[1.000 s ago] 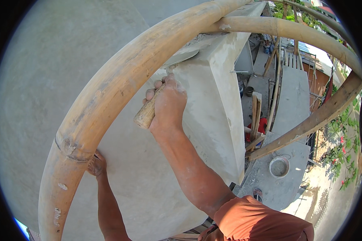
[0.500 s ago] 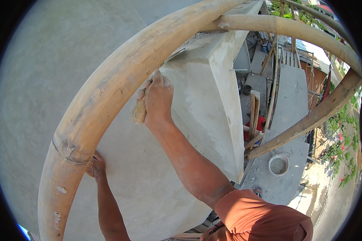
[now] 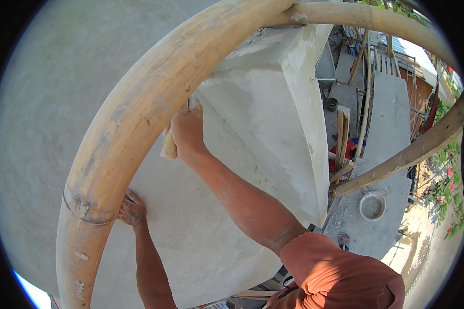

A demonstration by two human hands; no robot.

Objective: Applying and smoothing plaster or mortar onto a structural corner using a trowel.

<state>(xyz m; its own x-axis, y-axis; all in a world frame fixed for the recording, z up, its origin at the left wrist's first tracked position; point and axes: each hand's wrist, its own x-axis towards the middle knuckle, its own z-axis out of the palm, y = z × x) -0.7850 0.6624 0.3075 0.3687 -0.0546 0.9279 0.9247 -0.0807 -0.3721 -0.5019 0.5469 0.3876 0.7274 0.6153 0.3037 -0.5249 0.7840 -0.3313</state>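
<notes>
My right hand (image 3: 187,127) is closed around the pale wooden handle (image 3: 169,146) of a hand tool. The tool's working end is hidden behind my fingers and a thick bamboo pole (image 3: 134,110), so its kind does not show. This hand is close to the smooth grey plastered wall (image 3: 191,211), beside the seam where a wedge-shaped concrete ledge (image 3: 252,108) juts out. Lower and to the left, my left hand (image 3: 132,209) rests against the wall with its fingers stretched out, partly covered by the bamboo.
The bamboo pole curves across both hands, and a second bamboo pole (image 3: 345,14) meets it at the top. A timber brace (image 3: 407,154) slants at the right. Far below are a walkway, a pale bucket (image 3: 372,206), a dark pail (image 3: 332,104) and a person in red (image 3: 349,149).
My right hand, with the tool, has shifted left along the wall, away from the ledge. The left hand stays against the wall. The view has swung, so the ledge appears farther right.
</notes>
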